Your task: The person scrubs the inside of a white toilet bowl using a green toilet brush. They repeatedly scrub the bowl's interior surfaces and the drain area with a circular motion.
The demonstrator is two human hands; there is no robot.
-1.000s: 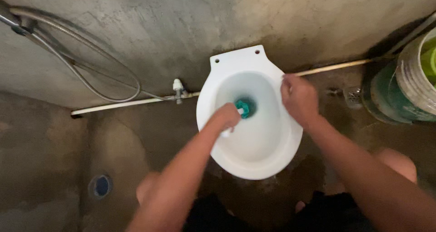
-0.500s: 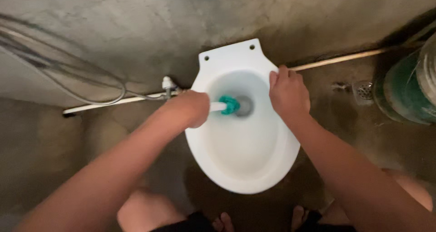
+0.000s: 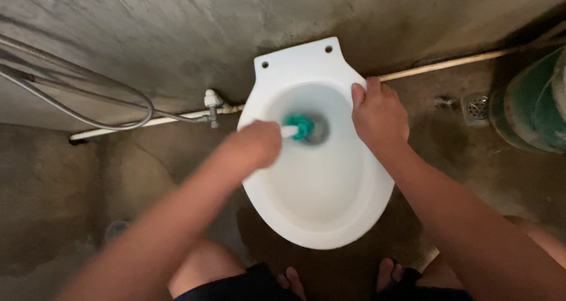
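Note:
A white toilet bowl (image 3: 321, 218) without a seat stands against a grey concrete wall. My left hand (image 3: 254, 145) grips the white handle of a toilet brush, blurred by motion. The brush's teal head (image 3: 302, 126) sits low in the bowl beside the drain hole. My right hand (image 3: 379, 117) rests on the bowl's right rim, fingers curled over its edge. My knees and bare toes show below the bowl.
A thin pipe (image 3: 147, 123) with a valve (image 3: 211, 102) runs along the wall base, and a grey hose (image 3: 76, 94) loops at the left. A green bucket (image 3: 533, 103) stands at the right near a floor drain (image 3: 476, 107). The floor is wet, dark concrete.
My left hand has moved up and left across the bowl with the brush, then slightly back. The camera has moved closer. My right hand stays on the rim.

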